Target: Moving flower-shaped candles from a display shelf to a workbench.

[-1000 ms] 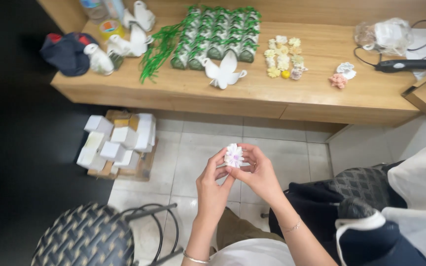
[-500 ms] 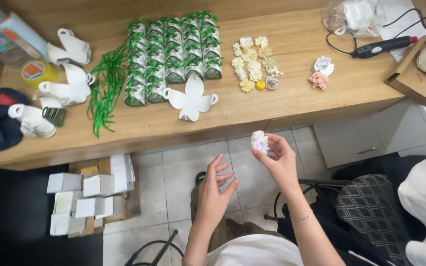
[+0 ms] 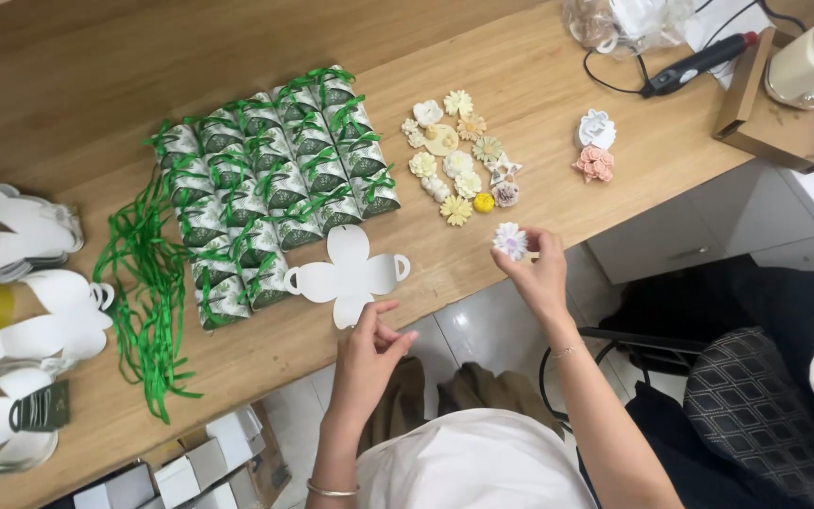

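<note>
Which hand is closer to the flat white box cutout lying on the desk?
Left. The left hand touches the lower edge of the flat white box cutout. The right hand is off to its right, holding a small white flower.

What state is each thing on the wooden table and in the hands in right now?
Small white paper flower with purple centre: pinched in right hand, above table edge.
Flat white die-cut card box blank: unfolded, left hand fingertips at its lower lobe.
Green-ribboned favour boxes: closed, tied, in rows.
Loose green ribbons: untied, piled.
Black glue gun: lying down, corded.
</note>
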